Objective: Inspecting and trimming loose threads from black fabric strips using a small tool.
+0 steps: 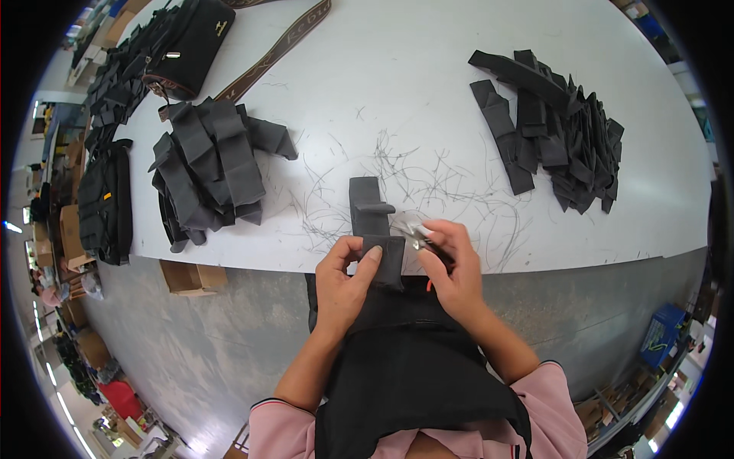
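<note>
Hands at the bench's (535,92) near edge: my left hand (344,279) pinches a folded grey fabric strip (376,229) while my right hand (451,268) grips small snips (417,239), apparently trimming threads; next, a careful cut.

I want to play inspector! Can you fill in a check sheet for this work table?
Surface: white table, strewn with thin cut threads.
Job's things: dark fabric piece at the near edge, pinched by the left hand; right hand holds small snips against it.
Clutter: grey fabric pile left, black fabric pile right, black bag, brown strap.
Grip: both hands closed on their things.
Cables: nothing seen.
Surroundings: grey floor, cardboard box under the table.
</note>
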The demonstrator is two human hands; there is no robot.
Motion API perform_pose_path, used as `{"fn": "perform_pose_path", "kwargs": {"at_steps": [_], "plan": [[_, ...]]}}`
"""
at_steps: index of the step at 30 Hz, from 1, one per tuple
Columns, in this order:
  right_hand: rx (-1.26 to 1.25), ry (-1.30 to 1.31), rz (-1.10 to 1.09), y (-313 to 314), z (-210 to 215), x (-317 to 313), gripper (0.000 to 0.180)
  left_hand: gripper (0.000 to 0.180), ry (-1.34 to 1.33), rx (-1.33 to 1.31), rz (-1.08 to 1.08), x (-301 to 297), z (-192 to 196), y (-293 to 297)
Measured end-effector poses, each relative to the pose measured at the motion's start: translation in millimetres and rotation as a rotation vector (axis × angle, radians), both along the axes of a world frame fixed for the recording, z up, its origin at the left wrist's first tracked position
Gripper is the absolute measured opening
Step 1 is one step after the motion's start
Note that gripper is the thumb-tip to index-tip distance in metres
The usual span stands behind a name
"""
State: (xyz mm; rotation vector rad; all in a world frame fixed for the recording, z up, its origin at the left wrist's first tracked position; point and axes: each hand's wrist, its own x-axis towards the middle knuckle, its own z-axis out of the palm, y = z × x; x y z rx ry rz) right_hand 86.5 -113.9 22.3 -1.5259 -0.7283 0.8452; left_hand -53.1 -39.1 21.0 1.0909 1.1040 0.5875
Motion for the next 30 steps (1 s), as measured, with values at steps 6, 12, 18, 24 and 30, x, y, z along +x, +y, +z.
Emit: {"fn": "perform_pose_path", "kwargs": {"at_steps": [6, 12, 18, 24, 30], "plan": [[0.076, -0.664, 0.148, -12.1, 3.6, 14.8, 0.034, 0.013, -0.041, -0.045, 0.031, 1.0, 3.2, 1.7], [0.159, -0.717, 0.145, -3.0, -2.6, 15.2, 0.033, 0.013, -0.036, -0.049, 0.022, 3.1, 5.5, -0.1], [0.131, -0.850, 0.155, -5.7, -2.0, 12.1, 0.032, 0.014, -0.031, -0.072, 0.034, 0.6, 3.5, 0.1], [0.193, -0.752, 0.124, -4.6, -4.1, 17.3, 0.033, 0.014, -0.030, -0.082, 0.036, -0.2, 3.0, 0.6], [0.198, -0.813, 0.181, 0.5, 6.3, 19.4, 0.034, 0.015, -0.002, -0.085, -0.020, -2.3, 7.3, 2.8]]}}
